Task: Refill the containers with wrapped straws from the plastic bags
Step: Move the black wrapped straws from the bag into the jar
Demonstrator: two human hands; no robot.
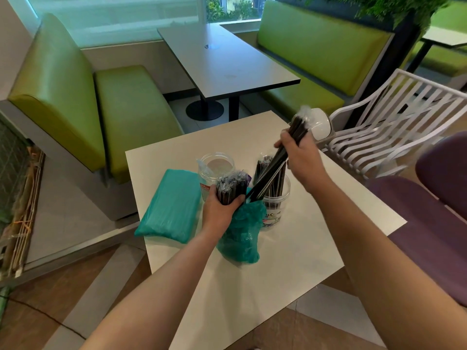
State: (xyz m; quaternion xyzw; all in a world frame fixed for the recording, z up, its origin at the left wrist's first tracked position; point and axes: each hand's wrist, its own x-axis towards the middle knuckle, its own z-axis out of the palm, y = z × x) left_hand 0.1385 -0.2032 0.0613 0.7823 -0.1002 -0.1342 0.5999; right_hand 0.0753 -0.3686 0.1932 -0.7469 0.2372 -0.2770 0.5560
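Drawing wrapped straws out of an open teal bag, beside two clear jars.

The left hand (pixel 219 208) grips the teal plastic bag (pixel 240 236) together with a bundle of dark wrapped straws (pixel 231 185) standing in its mouth, while the right hand (pixel 299 154) pinches a smaller sheaf of straws (pixel 280 157) slanting up out of the bag. The straws look light, thin and stiff, their film sleeves glossy and likely slippery, so a firm grip near mid-length should stop them fanning. The right-hand jar (pixel 275 210) already holds straws; the left-hand jar (pixel 214 168) seems nearly empty, though glare blurs it. A second, sealed teal pack (pixel 169 205) lies flat on the white table (pixel 278 274).
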